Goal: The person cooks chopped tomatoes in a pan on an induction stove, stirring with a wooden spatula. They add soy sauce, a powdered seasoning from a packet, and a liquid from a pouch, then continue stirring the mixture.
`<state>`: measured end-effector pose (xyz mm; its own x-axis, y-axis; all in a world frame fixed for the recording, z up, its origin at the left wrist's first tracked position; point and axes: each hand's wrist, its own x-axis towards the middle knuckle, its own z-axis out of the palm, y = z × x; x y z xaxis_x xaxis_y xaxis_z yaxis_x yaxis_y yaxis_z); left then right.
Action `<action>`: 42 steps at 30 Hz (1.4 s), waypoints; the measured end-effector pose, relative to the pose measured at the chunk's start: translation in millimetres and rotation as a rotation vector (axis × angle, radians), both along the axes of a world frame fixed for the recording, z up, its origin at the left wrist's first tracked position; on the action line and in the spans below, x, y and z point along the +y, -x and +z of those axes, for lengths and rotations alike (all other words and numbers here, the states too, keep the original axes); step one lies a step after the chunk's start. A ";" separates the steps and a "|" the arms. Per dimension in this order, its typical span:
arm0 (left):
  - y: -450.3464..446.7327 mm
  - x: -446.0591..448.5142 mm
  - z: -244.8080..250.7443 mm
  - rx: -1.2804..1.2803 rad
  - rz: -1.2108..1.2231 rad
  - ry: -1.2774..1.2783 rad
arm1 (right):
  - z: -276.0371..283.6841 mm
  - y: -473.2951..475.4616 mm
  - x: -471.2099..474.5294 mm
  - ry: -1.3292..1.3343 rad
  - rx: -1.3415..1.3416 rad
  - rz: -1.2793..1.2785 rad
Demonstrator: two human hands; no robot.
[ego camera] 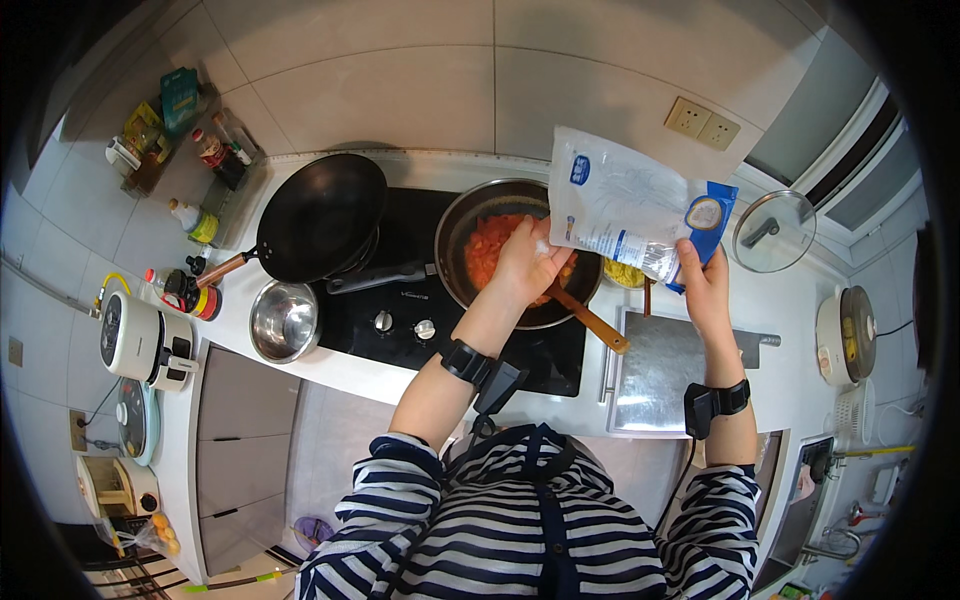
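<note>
My right hand (pixel 703 285) grips the blue end of a clear plastic bag (pixel 630 199), tilted with its other end over the pan. Beneath that end my left hand (pixel 529 259) is turned palm up, with a little white substance (pixel 541 246) in it. Both are above a dark frying pan (pixel 450 259) on the black cooktop. Chopped red food, apparently tomato (pixel 484 244), lies in the pan. A wooden spatula (pixel 592 319) leans over the pan's near rim. A bowl of yellow food (pixel 622 274) stands just right of the pan, partly hidden by the bag.
A black wok (pixel 322 217) sits on the left burner, with a steel bowl (pixel 285 321) in front. A glass lid (pixel 775 231) stands at the back right. A metal board (pixel 664 375) and a cleaver (pixel 750 345) lie on the right counter. Sauce bottles (pixel 202 296) stand left.
</note>
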<state>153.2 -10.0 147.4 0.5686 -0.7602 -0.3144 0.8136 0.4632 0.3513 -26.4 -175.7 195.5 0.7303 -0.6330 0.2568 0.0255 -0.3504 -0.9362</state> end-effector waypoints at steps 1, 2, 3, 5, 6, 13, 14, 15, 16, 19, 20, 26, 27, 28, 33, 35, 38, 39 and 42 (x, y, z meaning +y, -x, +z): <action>-0.3 0.4 -0.6 -0.003 0.002 0.003 | -1.6 0.0 -0.3 0.024 0.000 0.007; -0.8 0.6 -1.2 -0.006 0.003 0.005 | -3.1 0.4 -1.0 0.034 0.014 0.005; -1.8 0.9 -1.9 0.006 -0.001 0.014 | -4.8 0.7 -1.6 0.039 0.021 -0.011; -3.6 0.9 -3.6 0.040 -0.005 0.034 | -9.4 0.1 -1.9 -0.010 -0.027 -0.007; -4.0 0.8 -4.2 0.030 -0.002 0.029 | -12.1 -0.4 -1.4 -0.040 -0.051 -0.011; -11.7 6.7 -1.9 0.015 -0.047 0.013 | -38.3 -0.1 20.2 -0.591 -0.195 -0.048; -13.6 8.5 -1.6 0.012 -0.054 0.008 | -40.8 0.2 22.8 -0.671 -0.153 -0.077; -17.1 10.4 -1.8 -0.017 -0.052 -0.026 | -42.8 1.2 25.7 -0.711 -0.201 -0.048; -21.8 12.0 -2.6 -0.037 -0.047 -0.054 | -44.5 1.2 28.3 -0.774 -0.218 -0.058; -43.7 19.7 -10.2 -0.245 -0.077 -0.138 | -45.6 4.1 32.9 -0.867 -0.240 -0.065; -51.7 21.7 -14.6 -0.412 -0.091 -0.218 | -45.4 5.1 34.2 -0.872 -0.242 -0.066; -79.0 24.7 -38.8 -1.044 -0.173 -1.132 | -47.0 15.2 36.8 -0.864 -0.238 -0.071; -83.7 26.9 -38.6 -1.143 -0.179 -1.067 | -47.7 16.6 36.0 -0.863 -0.243 -0.071; -88.6 30.8 -37.2 -1.233 -0.210 -1.009 | -48.5 17.5 34.6 -0.854 -0.250 -0.070; -88.9 41.6 -30.4 -1.123 -0.168 -0.727 | -49.4 17.0 24.0 -0.718 -0.289 -0.046; -79.2 44.1 -25.9 -0.881 -0.124 -0.632 | -48.2 12.9 20.9 -0.599 -0.303 -0.045; -55.3 39.1 -18.9 -0.396 -0.101 -0.217 | -44.8 4.2 20.8 -0.289 -0.211 -0.009; -48.7 36.1 -16.5 -0.298 -0.152 -0.141 | -42.8 0.9 21.5 -0.197 -0.107 -0.042; -25.8 23.8 -18.5 -0.196 -0.035 -0.114 | -36.2 -6.3 26.1 -0.122 -0.151 0.075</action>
<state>179.1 13.8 128.9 0.6010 -0.7467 -0.2852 0.7395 0.3840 0.5529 -20.2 -149.6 159.3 0.7359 -0.6112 0.2912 0.1904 -0.2260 -0.9553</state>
